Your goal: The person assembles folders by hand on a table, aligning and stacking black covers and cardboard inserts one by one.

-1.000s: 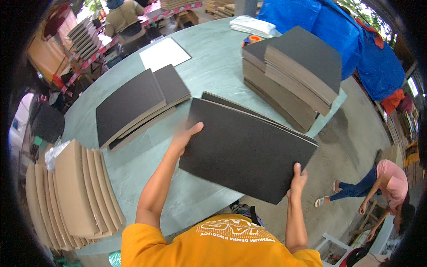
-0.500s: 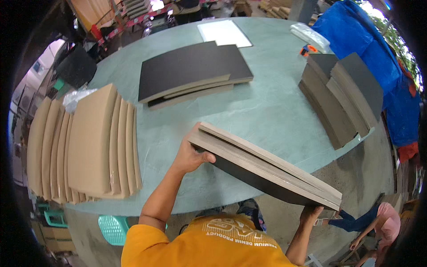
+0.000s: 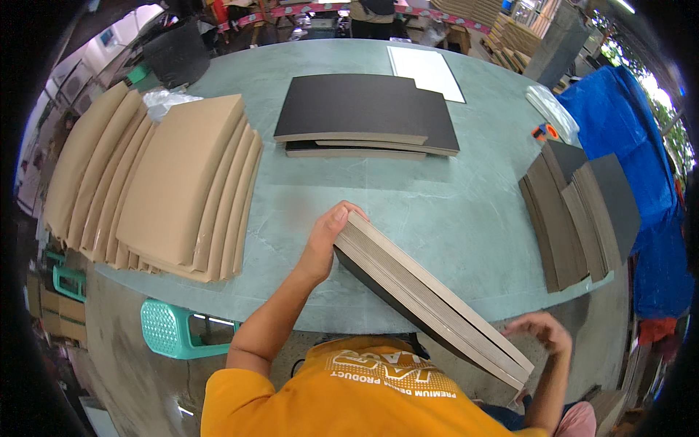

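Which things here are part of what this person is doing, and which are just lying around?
Apparently part of the job:
board stack, gripped by the left hand; the right hand is open near it
similar far pile and nearer pile

Seemingly just lying about:
white sheet, small orange item
blue tarp, green stool
brown bundles (untouched; role unclear)

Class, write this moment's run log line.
left hand: holding rectangular black board stack; right hand: open, near stack's right end; brown rectangular packages: on green table
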Motion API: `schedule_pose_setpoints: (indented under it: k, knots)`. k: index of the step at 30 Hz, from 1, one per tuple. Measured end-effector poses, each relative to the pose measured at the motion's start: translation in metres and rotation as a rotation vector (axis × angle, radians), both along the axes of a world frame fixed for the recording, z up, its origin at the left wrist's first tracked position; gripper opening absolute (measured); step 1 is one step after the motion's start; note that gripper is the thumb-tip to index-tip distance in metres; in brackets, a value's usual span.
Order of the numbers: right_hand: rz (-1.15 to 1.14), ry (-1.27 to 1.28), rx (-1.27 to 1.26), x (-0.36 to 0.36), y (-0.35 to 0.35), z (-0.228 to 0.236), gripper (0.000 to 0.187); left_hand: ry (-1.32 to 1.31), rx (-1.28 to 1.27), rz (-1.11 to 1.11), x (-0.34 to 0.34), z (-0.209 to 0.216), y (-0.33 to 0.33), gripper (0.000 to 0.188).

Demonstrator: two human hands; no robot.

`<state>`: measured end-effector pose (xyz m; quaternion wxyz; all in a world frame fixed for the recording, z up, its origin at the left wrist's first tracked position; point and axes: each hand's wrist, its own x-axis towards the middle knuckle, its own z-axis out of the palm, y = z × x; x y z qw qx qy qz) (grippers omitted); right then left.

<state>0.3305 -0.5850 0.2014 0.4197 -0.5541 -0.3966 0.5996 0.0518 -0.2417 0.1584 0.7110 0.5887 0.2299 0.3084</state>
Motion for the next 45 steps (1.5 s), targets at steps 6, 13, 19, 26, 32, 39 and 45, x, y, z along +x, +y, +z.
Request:
schedule_pose_setpoints:
  k: [6, 13, 19, 26, 32, 39, 45]
  knots:
    - [0.484, -0.627, 0.06, -0.037, 0.213, 0.033, 0.081, 0.024, 0.072, 0.031, -0.017, -0.023, 0.006, 0.089]
    - [0.688, -0.291, 0.593, -0.125, 0.318, -0.004, 0.067, 0.011, 0.425, 0.358, -0.068, -0.004, -0.017, 0.069]
    - [0.68, -0.104, 0.481, -0.143, 0.327, -0.012, 0.043, 0.241, 0.774, 0.557, -0.069, 0.007, -0.036, 0.034]
    - [0.655, -0.073, 0.505, -0.14, 0.329, -0.017, 0.043, 0.234, 0.918, 0.579, -0.065, 0.007, -0.033, 0.031]
    - [0.703, -0.059, 0.433, -0.134, 0.331, -0.011, 0.044, 0.232, 0.937, 0.582, -0.072, 0.005, -0.036, 0.033]
    - [0.71, -0.138, 0.528, -0.14, 0.333, -0.014, 0.05, 0.267, 0.938, 0.575, -0.077, 0.006, -0.041, 0.033]
    - [0.694, -0.095, 0.514, -0.141, 0.333, -0.017, 0.05, 0.245, 0.96, 0.569, -0.08, 0.009, -0.04, 0.036]
